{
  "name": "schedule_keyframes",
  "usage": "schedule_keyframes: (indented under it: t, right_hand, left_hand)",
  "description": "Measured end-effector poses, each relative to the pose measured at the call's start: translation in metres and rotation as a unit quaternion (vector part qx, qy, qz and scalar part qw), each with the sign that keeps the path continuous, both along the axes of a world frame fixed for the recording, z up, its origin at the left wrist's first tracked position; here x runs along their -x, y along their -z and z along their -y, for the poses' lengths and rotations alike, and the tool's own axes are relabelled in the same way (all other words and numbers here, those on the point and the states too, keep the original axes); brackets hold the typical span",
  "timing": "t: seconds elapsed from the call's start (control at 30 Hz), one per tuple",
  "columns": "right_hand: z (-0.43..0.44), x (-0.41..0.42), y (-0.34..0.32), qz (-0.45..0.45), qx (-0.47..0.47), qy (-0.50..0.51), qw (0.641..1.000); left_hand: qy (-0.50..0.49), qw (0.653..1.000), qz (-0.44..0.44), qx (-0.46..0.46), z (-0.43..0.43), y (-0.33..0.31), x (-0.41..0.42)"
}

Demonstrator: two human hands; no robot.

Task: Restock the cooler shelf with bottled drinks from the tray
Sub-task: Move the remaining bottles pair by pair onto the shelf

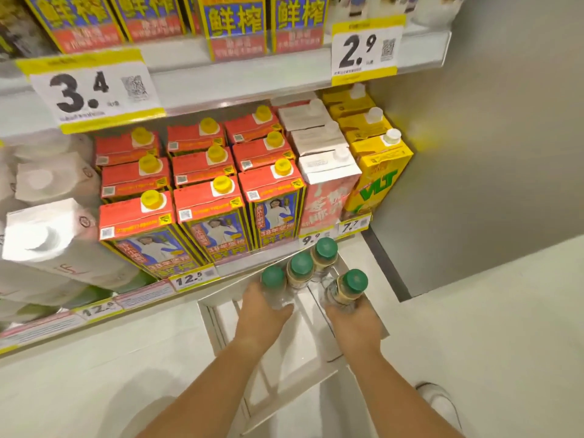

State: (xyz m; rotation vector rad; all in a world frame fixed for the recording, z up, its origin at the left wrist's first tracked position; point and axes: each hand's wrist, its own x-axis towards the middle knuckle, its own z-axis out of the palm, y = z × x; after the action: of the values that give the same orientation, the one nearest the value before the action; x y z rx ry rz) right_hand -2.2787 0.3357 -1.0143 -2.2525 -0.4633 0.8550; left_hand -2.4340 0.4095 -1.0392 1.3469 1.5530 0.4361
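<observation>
Bright even light, wide-angle edge warp, soft blur at left cartons (47, 235)

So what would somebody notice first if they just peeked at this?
Probably the four green-capped bottles low in the middle, with the left hand and right hand each holding one over a white tray. Next, the block of red cartons with yellow caps filling the shelf above them, and the big 3.4 price tag at upper left.
</observation>
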Motion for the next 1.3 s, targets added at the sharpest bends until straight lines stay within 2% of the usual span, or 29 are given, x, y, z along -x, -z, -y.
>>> schedule_keyframes:
  t: [0.13,0.3,0.43,0.63,0.77,0.87,1.07,1.3]
  right_hand:
    - [-0.008,0.006,0.019,0.021,-0.045,0.059,0.997]
    - [-0.015,0.01,0.027,0.029,-0.071,0.105,0.991]
    - [-0.016,0.008,0.026,0.039,-0.095,0.1,0.99]
    - [-0.006,0.01,-0.007,0.04,-0.14,0.012,0.989]
    - [-0.002,0.003,-0.051,-0.019,-0.194,-0.059,0.979]
    - [-0.008,-0.008,-0.099,-0.026,-0.234,-0.12,0.964]
    - [-0.035,-0.032,-0.227,0.036,-0.304,-0.223,0.925]
    - [-0.068,-0.05,-0.381,0.105,-0.418,-0.275,0.859]
  left_hand:
    - [-0.115,0.99,0.069,-0.036,0.001,0.013,-0.017]
    - [-0.184,0.979,0.071,-0.056,0.003,0.022,-0.023]
    - [-0.147,0.985,0.05,-0.069,0.007,0.023,-0.014]
    - [-0.086,0.989,0.062,-0.104,0.015,-0.008,0.016]
    - [-0.06,0.984,0.101,-0.133,0.013,-0.066,0.03]
    - [-0.039,0.976,0.12,-0.177,0.003,-0.125,0.037]
    - [0.008,0.948,0.164,-0.274,-0.029,-0.259,0.034]
    - [0.014,0.907,0.183,-0.378,-0.053,-0.402,0.021]
